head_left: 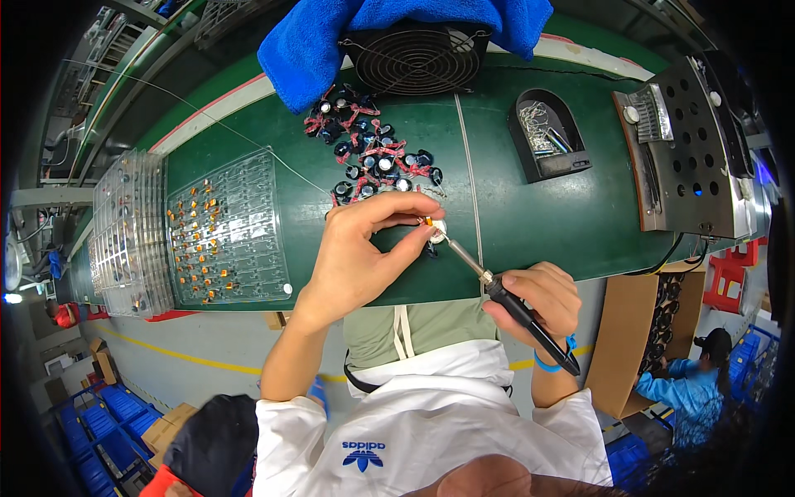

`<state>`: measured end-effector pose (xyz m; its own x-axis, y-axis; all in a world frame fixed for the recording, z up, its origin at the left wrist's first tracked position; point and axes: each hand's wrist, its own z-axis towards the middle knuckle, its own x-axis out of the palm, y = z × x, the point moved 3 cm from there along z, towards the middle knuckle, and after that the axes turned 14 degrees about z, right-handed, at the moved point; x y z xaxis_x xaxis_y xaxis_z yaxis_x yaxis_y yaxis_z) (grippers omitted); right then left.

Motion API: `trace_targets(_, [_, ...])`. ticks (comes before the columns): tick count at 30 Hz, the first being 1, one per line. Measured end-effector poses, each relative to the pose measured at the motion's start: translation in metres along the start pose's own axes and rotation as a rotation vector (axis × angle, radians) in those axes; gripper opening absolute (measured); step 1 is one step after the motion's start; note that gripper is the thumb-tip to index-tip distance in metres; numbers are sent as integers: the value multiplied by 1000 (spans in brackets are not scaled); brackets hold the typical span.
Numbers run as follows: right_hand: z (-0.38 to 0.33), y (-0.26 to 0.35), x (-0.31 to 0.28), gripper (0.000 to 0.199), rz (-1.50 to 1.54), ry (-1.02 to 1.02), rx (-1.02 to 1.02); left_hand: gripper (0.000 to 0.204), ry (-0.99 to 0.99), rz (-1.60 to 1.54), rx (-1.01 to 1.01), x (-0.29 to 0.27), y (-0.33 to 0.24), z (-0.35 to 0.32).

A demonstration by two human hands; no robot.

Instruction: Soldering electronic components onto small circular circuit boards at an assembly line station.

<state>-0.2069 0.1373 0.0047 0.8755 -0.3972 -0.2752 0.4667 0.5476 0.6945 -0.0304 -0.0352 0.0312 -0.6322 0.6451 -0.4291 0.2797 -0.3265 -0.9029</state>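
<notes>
My left hand (344,257) pinches a small orange-and-white part (437,230) between thumb and forefinger, just above the green bench near its front edge. My right hand (542,302) grips a soldering iron (542,338) by its black handle. The iron's metal tip reaches up and left to the small part; whether it touches cannot be made out. Just beyond my left fingers lies a pile of dark round components (364,153) with pinkish-red wires. Some of the held part is hidden by my fingers.
A clear tray of small orange parts (224,232) lies left, beside stacked clear trays (128,236). At the back stands a black fan (418,62) under a blue towel (302,58). Rightward are a black holder (571,166) with wire pieces and a perforated metal box (683,137).
</notes>
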Motion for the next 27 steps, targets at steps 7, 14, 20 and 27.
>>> trace_targets(7, [-5,-2,-4,39,-2,-53,-8,25,5,25,8,2,0,2])
trace_targets(14, [-4,-6,-3,43,13,-91,-27,23,-56,151,72,-5,-3,4])
trace_targets(20, [-36,-6,1,50,78,-373,306,19,-152,163,339,-12,-12,-9])
trace_targets(27, [-12,-13,15,44,203,-449,231,18,-362,238,307,-92,-21,-61])
